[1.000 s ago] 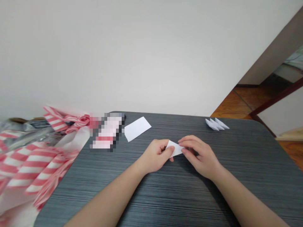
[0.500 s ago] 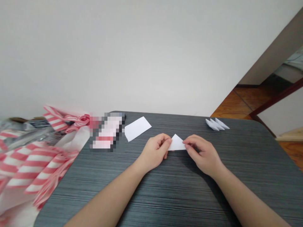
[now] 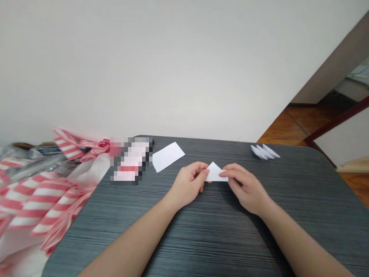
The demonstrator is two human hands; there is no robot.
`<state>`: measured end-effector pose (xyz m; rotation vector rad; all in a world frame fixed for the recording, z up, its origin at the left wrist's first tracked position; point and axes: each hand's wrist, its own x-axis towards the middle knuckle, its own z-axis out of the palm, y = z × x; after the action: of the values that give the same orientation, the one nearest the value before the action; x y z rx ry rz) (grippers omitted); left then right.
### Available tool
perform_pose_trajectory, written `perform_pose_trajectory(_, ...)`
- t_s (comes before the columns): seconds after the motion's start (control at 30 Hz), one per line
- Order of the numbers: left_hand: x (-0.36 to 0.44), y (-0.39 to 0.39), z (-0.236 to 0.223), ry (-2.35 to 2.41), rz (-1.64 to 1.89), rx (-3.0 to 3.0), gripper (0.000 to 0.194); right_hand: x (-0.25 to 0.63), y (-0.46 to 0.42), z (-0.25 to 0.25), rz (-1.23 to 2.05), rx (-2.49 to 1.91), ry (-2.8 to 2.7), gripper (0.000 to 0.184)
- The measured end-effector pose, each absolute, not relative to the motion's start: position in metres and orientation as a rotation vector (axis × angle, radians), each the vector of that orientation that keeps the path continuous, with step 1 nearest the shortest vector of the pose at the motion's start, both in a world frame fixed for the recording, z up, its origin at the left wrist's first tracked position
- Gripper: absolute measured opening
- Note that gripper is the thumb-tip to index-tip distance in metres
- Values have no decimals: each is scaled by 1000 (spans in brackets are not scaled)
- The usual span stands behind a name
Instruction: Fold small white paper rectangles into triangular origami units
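A small piece of white folded paper [image 3: 213, 174], triangular with its point away from me, is held between my two hands just over the dark table. My left hand [image 3: 190, 181] pinches its left corner between thumb and fingers. At the right corner, my right hand [image 3: 245, 184] has its fingertips on the upper face, with the thumb below. Beyond my left hand lies a stack of white rectangular paper [image 3: 168, 156]. Several pointed folded paper pieces [image 3: 264, 152] sit in a row at the far right of the table.
A pixelated, phone-like object [image 3: 131, 159] lies at the table's left edge. Red-and-white striped cloth [image 3: 43, 196] and clear plastic are heaped left of the dark wood-grain table [image 3: 184, 238]. A white wall [image 3: 173, 69] stands directly behind the table.
My right fingertips have shifted left over the paper's face, so its right corner now shows beneath them. The left hand keeps its pinch, and the paper has tilted slightly.
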<state>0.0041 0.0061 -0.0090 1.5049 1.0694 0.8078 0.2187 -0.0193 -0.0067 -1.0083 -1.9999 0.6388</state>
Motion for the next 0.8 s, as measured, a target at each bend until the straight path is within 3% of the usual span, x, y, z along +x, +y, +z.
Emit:
perform_pose_trajectory(0.3,4,4,-3,1087,759,1576,22,216,-21,-4,670,-1077,-1989,13)
perform_pose_trajectory(0.8,3,2,-1,935,730,1575,27,211,-22,-11,843,-1316,-1641,7)
